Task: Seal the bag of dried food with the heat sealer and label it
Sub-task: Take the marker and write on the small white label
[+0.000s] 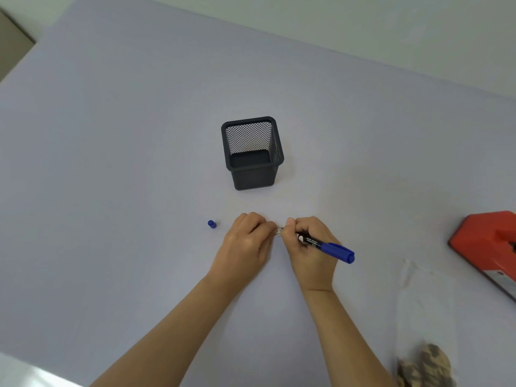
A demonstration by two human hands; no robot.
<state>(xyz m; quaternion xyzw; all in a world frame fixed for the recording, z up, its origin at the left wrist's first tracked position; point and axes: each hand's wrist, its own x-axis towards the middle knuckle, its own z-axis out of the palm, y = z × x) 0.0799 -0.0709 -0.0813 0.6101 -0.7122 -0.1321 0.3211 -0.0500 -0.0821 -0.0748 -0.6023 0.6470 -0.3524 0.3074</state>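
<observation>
Clear plastic bag of brownish dried food (424, 317) lay flat at the near right of the pale lilac table (111, 163), well apart from both hands. The red box-shaped heat sealer (485, 241) sat just beyond it at the right edge.

Watching remotely, I judged the step as writing the label, not yet sticking it. The right hand (310, 255) was clamped round the black marker w/ blue end cap (326, 245), tip end down at a small white label (279, 229). The left hand (245, 241), fingers curled, pinched that label's other side against the table.

Risks as I saw them:
- The label was tiny, so it could skid or curl under the tip and leave messy text.
- Wet ink could smear under the right hand's fingers.
- The loose small blue cap (212, 224), left of the hands, looked round enough to roll away, and then the marker dries out.
- The label had to travel a fair way to the bag, and sticking it over the lumpy food end would prob. wrinkle it.
- Thin film lying near the sealer could snag.

The black square mesh pen holder (252, 180) stood beyond the hands, not in the way.

Hard to see:
- The label was mostly under fingers, so no writing was legible, and the marker tip was hidden.
- The sealer was cut off by the right edge and the bag's food end by the bottom edge.
- The film nearly vanished against the table, so I couldn't tell whether the mouth was sealed.
- The marker print was too small to read.
</observation>
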